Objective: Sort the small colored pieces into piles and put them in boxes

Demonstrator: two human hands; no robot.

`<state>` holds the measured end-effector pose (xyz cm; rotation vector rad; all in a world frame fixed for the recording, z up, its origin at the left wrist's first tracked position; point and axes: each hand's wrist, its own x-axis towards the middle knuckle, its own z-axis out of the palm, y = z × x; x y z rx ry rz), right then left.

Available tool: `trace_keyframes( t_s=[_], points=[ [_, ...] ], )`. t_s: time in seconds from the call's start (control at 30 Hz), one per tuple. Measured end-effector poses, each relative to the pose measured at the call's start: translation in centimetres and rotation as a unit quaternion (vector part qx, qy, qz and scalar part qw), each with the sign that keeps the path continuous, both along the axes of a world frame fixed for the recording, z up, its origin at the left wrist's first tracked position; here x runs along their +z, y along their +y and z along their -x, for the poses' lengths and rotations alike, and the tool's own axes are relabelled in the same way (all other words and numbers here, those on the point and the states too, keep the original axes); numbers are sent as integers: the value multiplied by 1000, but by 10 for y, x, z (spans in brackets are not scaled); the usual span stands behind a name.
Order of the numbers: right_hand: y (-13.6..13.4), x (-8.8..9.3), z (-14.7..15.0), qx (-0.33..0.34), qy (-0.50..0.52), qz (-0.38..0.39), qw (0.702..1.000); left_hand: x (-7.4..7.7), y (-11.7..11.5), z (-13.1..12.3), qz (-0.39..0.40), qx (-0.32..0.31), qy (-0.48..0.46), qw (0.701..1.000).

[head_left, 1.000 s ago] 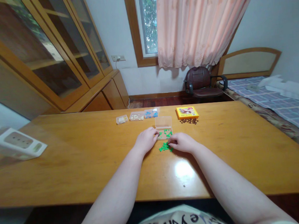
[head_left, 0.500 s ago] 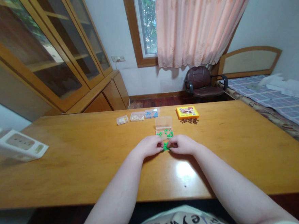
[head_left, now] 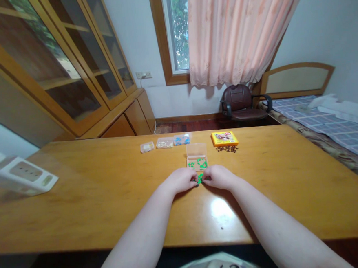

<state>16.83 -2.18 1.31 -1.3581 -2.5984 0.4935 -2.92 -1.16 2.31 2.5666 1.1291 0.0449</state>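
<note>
Single head-worn view, facing forward and down, table (head_left: 78, 190) near

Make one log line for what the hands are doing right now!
left hand: touching green pieces | right hand: touching green pieces | clear box: open, just behind hands

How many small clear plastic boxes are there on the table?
4. Three stand in a far row: left box, middle box, right box. The open box, holding green pieces, lies nearer the person. None seems hidden.

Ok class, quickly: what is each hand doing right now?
Left hand: closed, pinching the green pieces.
Right hand: closed, pinching the same green pieces.
</note>
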Motion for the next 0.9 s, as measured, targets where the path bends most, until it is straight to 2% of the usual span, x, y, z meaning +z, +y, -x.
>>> trace_keyframes(
  t_s=[0.2, 0.4, 0.6, 0.73, 0.8, 0.9],
  points=[
    [6, -8, -3, -23, 38, 15, 999, -2, 0, -1, -2, 8, 2, 1000],
    [11, -7, -7, -91, 118, 2, 989, -4, 0, -2, -2, 13, 4, 1000],
    [13, -4, -16, -98, 71, 8, 993, -5, 0, -1, -3, 11, 5, 1000],
    [10, -2, -15, -94, 33, 31, 995, -1, 0, 2, -15, 11, -24, 1000],
    [9, -1, -13, -91, 24, 32, 995, 3, 2, 4, -39, 35, -65, 997],
    [8, -1, -11, -98, 12, 31, 995, 5, 7, 7, -102, 111, -129, 980]
  ],
)
